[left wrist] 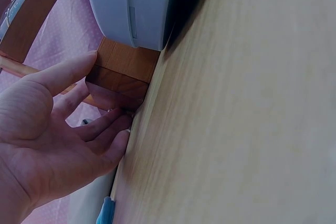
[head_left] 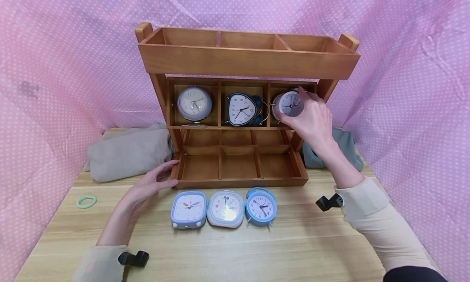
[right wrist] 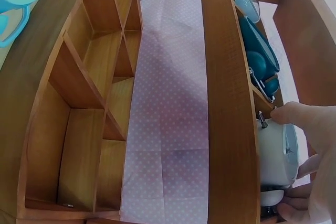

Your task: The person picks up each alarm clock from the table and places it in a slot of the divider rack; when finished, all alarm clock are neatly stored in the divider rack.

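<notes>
- My right hand (head_left: 310, 118) has its fingers (right wrist: 302, 119) curled around a small white alarm clock (head_left: 290, 104), holding it at the mouth of the right-hand compartment of the wooden organizer's (head_left: 238, 110) middle shelf.
- In the right wrist view the clock's body sits between thumb and fingers, just beside the shelf board; I cannot tell whether its feet touch the shelf floor.
- My left hand (head_left: 152, 184) lies with its fingers nearly straight, pressed against the organizer's front left corner (left wrist: 123, 72) where it meets the surface (head_left: 293, 245).
- To the left of my right fingers, the middle compartment holds a dark blue triangular clock (head_left: 242, 109), and the far-left one a lavender round clock (head_left: 194, 103).
- Below my hands, a blue square clock (head_left: 189, 209), a white square clock (head_left: 226, 208) and a blue twin-bell clock (head_left: 261, 206) lie in a row in front of the bottom tray.
- Risk, as I judge it: the compartment looks snug, so the clock's side knob could catch the divider and tip the clock forward out of my fingers onto the tray.
- If my left fingers slacken, a push on the shelf may slide the organizer backward.
</notes>
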`<state>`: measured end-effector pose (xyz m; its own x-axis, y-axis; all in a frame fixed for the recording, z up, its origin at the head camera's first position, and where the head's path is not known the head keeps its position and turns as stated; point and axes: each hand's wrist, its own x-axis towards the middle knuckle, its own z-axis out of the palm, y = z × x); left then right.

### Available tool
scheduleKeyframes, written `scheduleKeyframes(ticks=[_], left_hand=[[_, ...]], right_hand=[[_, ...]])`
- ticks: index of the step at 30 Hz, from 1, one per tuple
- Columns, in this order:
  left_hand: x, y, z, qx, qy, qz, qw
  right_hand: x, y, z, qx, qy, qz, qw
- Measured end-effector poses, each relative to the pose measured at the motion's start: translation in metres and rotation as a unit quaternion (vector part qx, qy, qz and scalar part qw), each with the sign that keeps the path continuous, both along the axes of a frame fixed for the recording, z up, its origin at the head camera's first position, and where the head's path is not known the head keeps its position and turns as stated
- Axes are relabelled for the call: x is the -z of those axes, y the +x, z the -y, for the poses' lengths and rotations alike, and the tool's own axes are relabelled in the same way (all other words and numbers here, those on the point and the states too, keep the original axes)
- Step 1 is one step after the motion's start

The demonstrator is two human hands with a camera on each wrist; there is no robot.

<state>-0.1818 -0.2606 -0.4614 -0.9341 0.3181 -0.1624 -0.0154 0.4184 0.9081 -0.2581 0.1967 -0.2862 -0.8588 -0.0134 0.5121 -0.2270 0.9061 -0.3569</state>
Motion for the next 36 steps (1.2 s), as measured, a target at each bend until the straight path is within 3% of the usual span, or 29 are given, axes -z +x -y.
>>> scheduleKeyframes(ticks=[6,14,27,36], left_hand=[[-0.0007,-0.0002,-0.0003,0.000,-0.001,0.001,1.0000],[-0.0019,-0.0005,-0.0009,-0.001,0.004,-0.001,1.0000],[-0.0026,-0.0009,-0.0013,-0.001,-0.004,0.003,1.0000],[-0.0023,-0.0004,-0.0011,0.001,-0.002,0.005,1.0000]], right_hand=[[0.0029,-0.0002,-0.0006,-0.002,-0.001,-0.013,1.000],[-0.0012,0.0016,-0.0045,-0.027,-0.005,0.018,0.999],[-0.0067,-0.0042,-0.0079,-0.054,0.018,-0.009,0.998],[-0.0064,-0.0084,-0.0084,-0.059,0.029,0.025,0.998]])
